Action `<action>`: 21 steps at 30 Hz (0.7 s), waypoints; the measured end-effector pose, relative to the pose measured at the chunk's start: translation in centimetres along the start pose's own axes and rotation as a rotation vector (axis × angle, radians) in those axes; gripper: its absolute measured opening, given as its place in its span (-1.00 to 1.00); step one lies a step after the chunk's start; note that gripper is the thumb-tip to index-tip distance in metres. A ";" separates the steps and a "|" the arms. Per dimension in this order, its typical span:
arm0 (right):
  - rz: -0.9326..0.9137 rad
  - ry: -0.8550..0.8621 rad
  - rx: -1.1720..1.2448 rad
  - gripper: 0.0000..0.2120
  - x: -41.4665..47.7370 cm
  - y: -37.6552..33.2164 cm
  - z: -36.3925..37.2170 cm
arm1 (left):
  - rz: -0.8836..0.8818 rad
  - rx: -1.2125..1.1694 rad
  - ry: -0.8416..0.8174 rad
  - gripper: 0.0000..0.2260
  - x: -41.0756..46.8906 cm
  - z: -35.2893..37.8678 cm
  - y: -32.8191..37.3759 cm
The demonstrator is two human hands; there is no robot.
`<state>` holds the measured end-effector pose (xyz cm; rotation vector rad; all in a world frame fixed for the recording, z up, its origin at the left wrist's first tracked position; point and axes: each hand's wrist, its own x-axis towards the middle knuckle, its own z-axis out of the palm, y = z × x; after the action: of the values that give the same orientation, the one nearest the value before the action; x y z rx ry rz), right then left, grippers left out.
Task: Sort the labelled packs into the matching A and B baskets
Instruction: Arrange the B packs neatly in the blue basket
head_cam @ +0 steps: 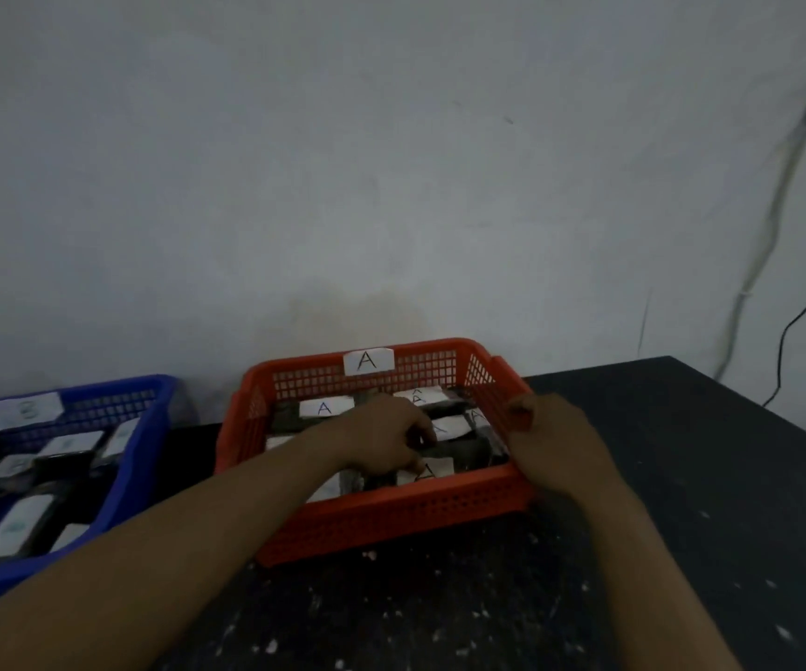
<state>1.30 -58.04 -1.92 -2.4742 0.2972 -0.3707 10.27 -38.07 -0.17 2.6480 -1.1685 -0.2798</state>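
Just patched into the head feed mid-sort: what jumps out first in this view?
The red basket tagged A sits centre on the dark table, packed with dark packs bearing white A labels. Both hands are at it: the left hand reaches in among the packs, while the right hand rests at its right rim. At far left, the blue basket holds more labelled packs; its blurred tag looks like a B.
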 end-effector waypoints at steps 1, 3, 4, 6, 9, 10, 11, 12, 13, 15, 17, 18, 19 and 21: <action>0.000 -0.009 0.006 -0.70 0.3 0.1 0.3 | 0.002 0.022 0.009 -0.64 0.4 0.1 0.0; 0.004 -0.034 0.005 -0.68 0.8 0.4 0.6 | -0.001 0.009 0.017 -0.63 0.8 0.1 -0.2; 0.006 -0.047 -0.006 -0.66 1.1 0.5 0.6 | -0.007 -0.025 0.014 -0.63 0.9 0.0 -0.3; 0.011 -0.063 -0.024 -0.63 1.4 0.8 0.7 | -0.022 -0.114 0.005 -0.66 0.9 -0.1 -0.6; 0.004 -0.064 -0.041 -0.59 1.7 1.0 1.0 | -0.032 -0.186 0.016 -0.69 0.7 0.0 -1.1; -0.001 -0.060 -0.041 -0.59 1.7 1.0 1.0 | -0.029 -0.189 0.028 -0.70 0.7 0.1 -1.2; -0.006 -0.057 -0.038 -0.60 1.8 1.0 1.1 | -0.024 -0.183 0.039 -0.70 0.7 0.2 -1.2; -0.014 -0.054 -0.033 -0.60 1.8 1.1 1.0 | -0.021 -0.169 0.047 -0.71 0.7 0.3 -1.3; -0.019 -0.051 -0.030 -0.62 1.8 1.1 1.1 | -0.021 -0.148 0.054 -0.71 0.7 0.3 -1.3; -0.022 -0.053 -0.034 -0.65 1.8 1.2 1.1 | -0.040 -0.122 0.067 -0.70 0.5 0.0 -1.3; -0.019 -0.058 -0.046 -0.69 1.7 1.1 1.1 | -0.074 -0.134 0.057 -0.66 0.0 -0.7 -1.6; -0.016 -0.059 -0.058 -0.70 1.7 1.1 1.0 | -0.091 -0.132 0.041 -0.64 -0.3 -1.0 -1.9; -0.015 -0.056 -0.076 -0.70 1.6 1.0 1.0 | -0.104 -0.125 0.024 -0.62 -0.9 -1.4 -2.3; -0.021 -0.034 -0.122 -0.67 1.5 0.7 0.8 | -0.128 -0.136 0.007 -0.62 -2.1 -2.0 -3.2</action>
<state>2.83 -58.64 -2.66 -2.6023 0.2869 -0.3277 11.61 -34.12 0.97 2.6051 -0.9440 -0.3597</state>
